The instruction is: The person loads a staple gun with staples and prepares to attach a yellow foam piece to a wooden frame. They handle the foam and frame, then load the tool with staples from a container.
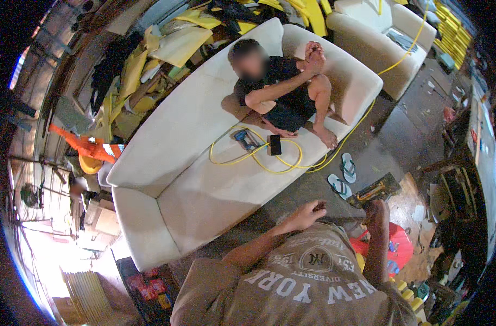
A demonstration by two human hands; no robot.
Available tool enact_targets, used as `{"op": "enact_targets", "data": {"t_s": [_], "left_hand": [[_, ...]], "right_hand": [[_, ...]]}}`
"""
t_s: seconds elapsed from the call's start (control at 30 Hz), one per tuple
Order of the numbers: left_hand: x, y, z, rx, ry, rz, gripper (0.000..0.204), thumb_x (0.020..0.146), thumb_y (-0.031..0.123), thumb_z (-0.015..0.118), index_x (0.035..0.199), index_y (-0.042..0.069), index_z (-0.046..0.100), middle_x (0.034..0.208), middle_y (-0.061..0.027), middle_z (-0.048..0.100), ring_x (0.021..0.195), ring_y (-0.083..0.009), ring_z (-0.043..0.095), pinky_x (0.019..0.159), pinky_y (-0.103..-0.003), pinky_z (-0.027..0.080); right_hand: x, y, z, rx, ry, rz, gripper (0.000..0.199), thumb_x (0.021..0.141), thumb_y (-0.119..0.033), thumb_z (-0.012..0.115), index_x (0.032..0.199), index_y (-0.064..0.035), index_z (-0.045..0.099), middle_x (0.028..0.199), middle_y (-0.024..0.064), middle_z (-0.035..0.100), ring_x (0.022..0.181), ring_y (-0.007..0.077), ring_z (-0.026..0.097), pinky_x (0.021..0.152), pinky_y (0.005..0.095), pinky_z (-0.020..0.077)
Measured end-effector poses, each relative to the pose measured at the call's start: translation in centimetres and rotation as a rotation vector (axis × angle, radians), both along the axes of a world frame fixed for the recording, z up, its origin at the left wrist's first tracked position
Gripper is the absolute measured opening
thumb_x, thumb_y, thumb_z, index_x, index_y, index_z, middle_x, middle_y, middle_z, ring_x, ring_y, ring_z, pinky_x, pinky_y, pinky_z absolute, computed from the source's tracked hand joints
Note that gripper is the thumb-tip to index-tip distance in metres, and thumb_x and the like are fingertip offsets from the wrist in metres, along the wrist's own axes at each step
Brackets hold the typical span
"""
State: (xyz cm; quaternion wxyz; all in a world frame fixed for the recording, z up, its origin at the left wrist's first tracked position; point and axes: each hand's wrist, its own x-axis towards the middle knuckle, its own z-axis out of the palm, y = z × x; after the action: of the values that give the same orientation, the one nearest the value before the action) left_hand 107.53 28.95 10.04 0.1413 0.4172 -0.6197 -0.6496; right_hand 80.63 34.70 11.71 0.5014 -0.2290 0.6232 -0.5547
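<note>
My left hand [307, 215] is held in front of my shirt, fingers loosely bent and a little apart, with nothing visible in it. My right hand [377, 208] is closed at the near edge of a long dark box [392, 183] that has a yellow-orange strip along it. What the box contains is too blurred to make out. A pair of pale flip-flops with dark straps [348, 167] lies on the floor just beyond the box.
Ahead stands a long cream sofa [166, 130], where another person [280, 89] sits with legs drawn up. A blue-and-black power tool [244, 140], a black phone [274, 145] and a yellow hose [215, 160] lie there. A cream armchair [367, 32] and foam scraps [180, 46] are behind.
</note>
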Motion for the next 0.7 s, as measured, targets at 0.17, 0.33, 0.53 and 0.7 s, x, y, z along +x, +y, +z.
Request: {"op": "enact_targets", "data": {"t_s": [0.17,0.33,0.53,0.7], "left_hand": [[-3.4,0.0,-1.9,-0.046,0.014,-0.115,0.045,0.087,0.024,0.053,0.125,0.0,0.045,0.115,-0.0159,0.057,0.104,-0.0224,0.056,0.091,-0.033,0.042],[-3.3,-1.3,-1.2,-0.05,-0.049,-0.18,0.045,0.086,0.025,0.056,0.122,0.0,0.048,0.114,-0.0154,0.058,0.102,-0.0219,0.056,0.09,-0.034,0.043],[-0.8,-4.5,0.9,0.049,-0.085,-0.319,0.046,0.087,0.029,0.055,0.127,0.006,0.046,0.121,-0.0145,0.054,0.11,-0.0227,0.052,0.095,-0.035,0.04],[2.9,-6.0,1.9,0.142,-0.072,-0.294,0.047,0.089,0.034,0.052,0.128,0.01,0.044,0.122,-0.011,0.054,0.11,-0.0218,0.052,0.095,-0.034,0.04]], "right_hand": [[0.1,0.3,-0.2,-0.052,-0.15,-0.094,0.012,0.079,-0.015,0.052,0.091,-0.0099,0.049,0.073,0.003,0.05,0.066,0.0149,0.052,0.058,0.0295,0.0454],[3.1,-0.6,1.2,-0.149,-0.233,-0.141,0.023,0.082,-0.016,0.046,0.102,-0.0078,0.051,0.081,0.0068,0.055,0.074,0.0198,0.056,0.064,0.0331,0.048],[4.5,-0.6,-3.1,-0.07,-0.276,-0.045,0.025,0.079,-0.022,0.052,0.094,-0.0024,0.055,0.083,0.0084,0.058,0.077,0.0226,0.058,0.068,0.0341,0.0481],[8.9,-1.8,-1.9,-0.059,-0.176,-0.17,0.022,0.076,-0.02,0.056,0.088,-0.0023,0.057,0.082,0.0083,0.059,0.072,0.0211,0.057,0.066,0.0319,0.0474]]}}
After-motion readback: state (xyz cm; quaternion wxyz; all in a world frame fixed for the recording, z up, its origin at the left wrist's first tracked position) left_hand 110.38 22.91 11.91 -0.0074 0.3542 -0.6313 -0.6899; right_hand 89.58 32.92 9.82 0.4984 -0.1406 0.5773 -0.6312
